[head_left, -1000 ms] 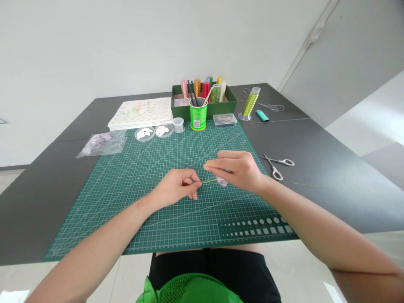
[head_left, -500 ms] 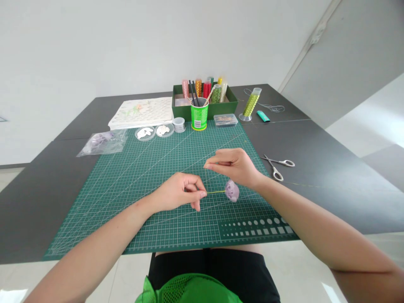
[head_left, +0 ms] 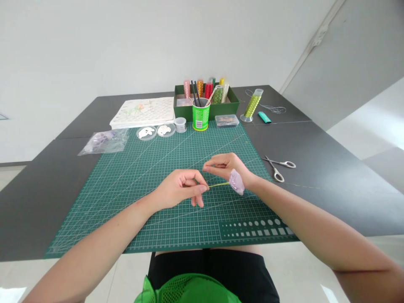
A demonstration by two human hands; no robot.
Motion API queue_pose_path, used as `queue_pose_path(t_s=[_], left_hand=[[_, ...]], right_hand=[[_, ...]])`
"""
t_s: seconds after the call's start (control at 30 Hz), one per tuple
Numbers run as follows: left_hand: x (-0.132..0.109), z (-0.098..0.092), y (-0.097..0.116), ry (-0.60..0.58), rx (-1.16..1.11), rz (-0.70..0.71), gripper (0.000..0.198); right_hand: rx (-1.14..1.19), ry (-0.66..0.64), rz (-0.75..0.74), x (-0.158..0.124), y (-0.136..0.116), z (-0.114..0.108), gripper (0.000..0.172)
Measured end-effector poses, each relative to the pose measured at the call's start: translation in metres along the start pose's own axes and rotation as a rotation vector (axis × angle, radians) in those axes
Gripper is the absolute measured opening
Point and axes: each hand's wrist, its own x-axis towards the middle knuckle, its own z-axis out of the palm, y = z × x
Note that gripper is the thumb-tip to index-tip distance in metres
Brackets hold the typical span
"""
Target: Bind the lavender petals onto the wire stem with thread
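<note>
My left hand (head_left: 181, 189) is closed in a pinch on the end of a thin yellow-green wire stem (head_left: 218, 184). A small lilac fabric flower (head_left: 236, 182) sits on the stem's right end, just in front of my right wrist. My right hand (head_left: 224, 165) hovers just behind the stem with thumb and forefinger pinched together on a very fine wire I can barely make out. Both hands are over the middle of the green cutting mat (head_left: 132, 176).
Small scissors (head_left: 277, 166) lie right of the mat. At the back stand a green cup of sticks (head_left: 201, 115), a green box of thread spools (head_left: 206, 101), a green-wrapped spool (head_left: 252, 105), small clear dishes (head_left: 156, 131), a plastic bag (head_left: 102, 142) and a white board (head_left: 143, 111).
The lilac flower came out from under my right hand, swung down to the right, and has now risen next to my right wrist. My left hand kept its pinch on the stem.
</note>
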Motion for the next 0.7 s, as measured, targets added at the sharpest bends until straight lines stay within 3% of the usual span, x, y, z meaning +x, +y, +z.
queue_pose_path(t_s=[0.23, 0.33, 0.7], left_hand=[[0.001, -0.003, 0.003, 0.324, 0.007, 0.149, 0.032], [0.002, -0.006, 0.001, 0.434, 0.001, 0.192, 0.030], [0.009, -0.017, -0.002, 0.606, 0.020, 0.217, 0.023]], right_hand=[[-0.115, -0.012, -0.017, -0.006, 0.002, 0.007, 0.024], [-0.126, -0.010, -0.098, -0.006, -0.002, 0.007, 0.024], [-0.255, 0.016, -0.349, -0.009, -0.013, 0.004, 0.024]])
